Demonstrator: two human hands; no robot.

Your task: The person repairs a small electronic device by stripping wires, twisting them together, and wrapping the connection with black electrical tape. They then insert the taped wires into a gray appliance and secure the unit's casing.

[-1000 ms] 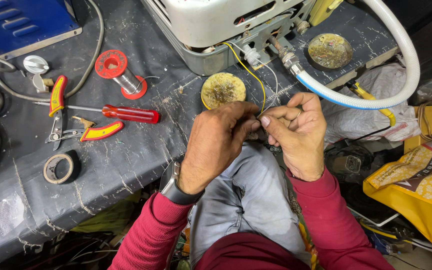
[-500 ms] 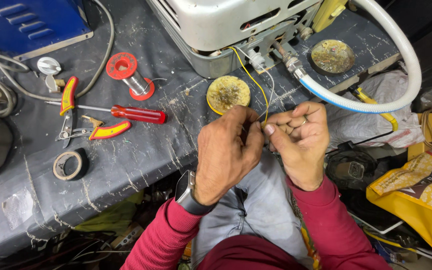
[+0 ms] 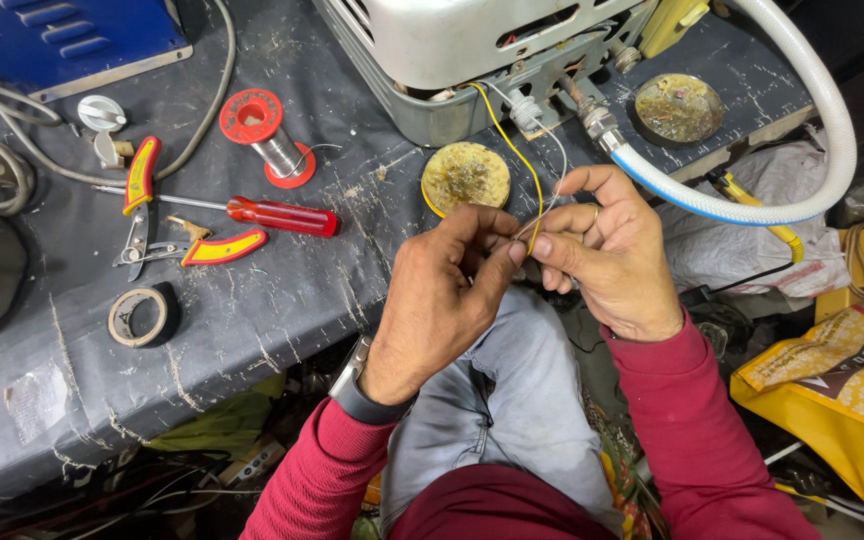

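- Leftmost, a blue metal box (image 3: 62, 35) sits at the far corner of the desk (image 3: 252, 320); no label on it can be made out.
- Next come a roll of tape (image 3: 138, 316), pliers with red-and-yellow handles (image 3: 167, 225), a red-handled screwdriver (image 3: 252, 212) and a red spool of thin wire (image 3: 260, 135), all lying apart from the hands.
- Near the middle, a round yellow tin (image 3: 465, 177) of crusted paste rests open by the desk edge, just beyond the fingers.
- Left hand (image 3: 442, 300): its grip is pinched, thumb and forefinger closed on the wire ends.
- Those wires, a yellow wire (image 3: 512, 150) and a thin white wire (image 3: 558, 160), run down from the grey-white appliance (image 3: 472, 50) to the gap between the two hands, above the lap.
- They look light, limp and thin, likely slippery and easy to snap at a bared end; the insulated part just behind the tip seems the best place to hold.
- Right hand (image 3: 612, 260): its grip is also pinched on the same wire ends, fingertips meeting the left hand's.
- Further right, a white hose (image 3: 812, 110) loops off the appliance, past a second round tin (image 3: 678, 107).
- At the far right, a yellow plastic bag (image 3: 842, 390) with a white pattern and red print lies beside the desk.
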